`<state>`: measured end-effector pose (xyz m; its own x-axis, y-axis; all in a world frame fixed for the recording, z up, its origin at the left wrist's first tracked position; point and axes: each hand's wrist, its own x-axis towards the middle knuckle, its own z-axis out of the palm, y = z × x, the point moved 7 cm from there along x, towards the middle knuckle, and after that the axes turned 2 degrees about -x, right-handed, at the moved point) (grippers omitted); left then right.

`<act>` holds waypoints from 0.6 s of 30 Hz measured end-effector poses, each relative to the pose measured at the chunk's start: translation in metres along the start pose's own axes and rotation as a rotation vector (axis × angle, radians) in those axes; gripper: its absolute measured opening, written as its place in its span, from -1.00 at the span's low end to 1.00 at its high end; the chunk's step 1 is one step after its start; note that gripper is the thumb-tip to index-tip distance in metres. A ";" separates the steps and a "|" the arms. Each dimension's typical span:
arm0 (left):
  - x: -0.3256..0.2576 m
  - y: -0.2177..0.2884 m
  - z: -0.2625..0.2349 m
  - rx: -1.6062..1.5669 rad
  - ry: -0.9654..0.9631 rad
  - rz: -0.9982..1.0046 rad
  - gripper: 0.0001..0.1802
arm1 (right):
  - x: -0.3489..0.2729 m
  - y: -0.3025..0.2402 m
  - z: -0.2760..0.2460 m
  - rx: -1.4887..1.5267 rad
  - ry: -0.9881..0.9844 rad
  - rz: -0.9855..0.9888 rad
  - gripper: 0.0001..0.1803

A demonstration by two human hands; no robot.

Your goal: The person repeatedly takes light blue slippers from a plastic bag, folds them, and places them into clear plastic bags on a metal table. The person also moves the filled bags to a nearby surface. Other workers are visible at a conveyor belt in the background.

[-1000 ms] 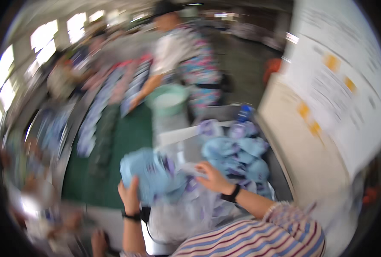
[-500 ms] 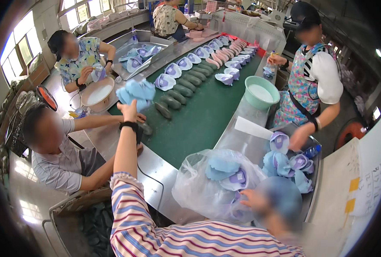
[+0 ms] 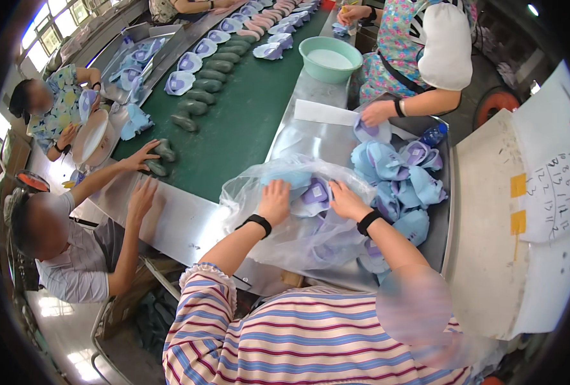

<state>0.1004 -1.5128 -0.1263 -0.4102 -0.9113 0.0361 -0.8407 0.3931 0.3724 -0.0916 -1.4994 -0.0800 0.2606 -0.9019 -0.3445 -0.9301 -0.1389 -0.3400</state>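
Observation:
A clear plastic bag (image 3: 250,192) holding light-blue and purple fabric shoe uppers (image 3: 315,194) lies in front of me on the metal table. On its left side my left hand (image 3: 274,204) has its fingers curled into the film, against the light-blue pieces. My right hand (image 3: 349,201) closes on the bag's film on the other side, close to a purple-lined upper. The film and my fingers partly hide the pieces inside. To the right of the bag, more loose blue and purple uppers (image 3: 375,160) are heaped in a metal tray.
A green conveyor belt (image 3: 246,122) carries rows of dark shoe lasts (image 3: 201,96) and uppers. At left, a seated co-worker handles lasts, and another sits by a pale basin (image 3: 94,138). A co-worker at right reaches into the heap. A mint basin (image 3: 330,59) and blue-capped bottle (image 3: 433,135) stand nearby.
My left hand has come back from the far left, without the stack of blue uppers, to the bag. Blue uppers now lie near the pale basin. My view has shifted right and down.

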 end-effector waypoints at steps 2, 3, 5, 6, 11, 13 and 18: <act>0.014 -0.016 0.006 0.069 0.042 -0.101 0.01 | 0.003 0.013 0.003 0.099 0.081 -0.097 -0.27; 0.020 -0.021 0.012 0.102 0.052 -0.133 0.04 | 0.006 0.019 0.006 0.148 0.124 -0.149 -0.26; 0.027 -0.028 0.016 0.128 -0.053 -0.245 0.12 | 0.013 0.015 0.001 0.233 0.195 -0.149 -0.25; 0.023 -0.027 0.020 0.114 -0.170 -0.318 0.17 | 0.013 0.011 -0.006 0.301 0.227 -0.114 -0.26; 0.016 0.000 0.022 0.178 -0.268 -0.310 0.31 | 0.029 0.012 -0.039 0.261 0.556 -0.158 -0.43; 0.014 -0.023 0.033 0.149 -0.111 -0.328 0.29 | 0.037 -0.005 -0.039 0.288 0.404 -0.216 -0.63; 0.009 -0.012 0.001 -0.028 0.095 -0.037 -0.38 | 0.039 -0.038 -0.013 0.232 0.415 -0.402 -0.47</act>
<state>0.1063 -1.5257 -0.1316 -0.3426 -0.9332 0.1087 -0.8437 0.3565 0.4012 -0.0498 -1.5351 -0.0690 0.4132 -0.8876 0.2035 -0.6875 -0.4506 -0.5694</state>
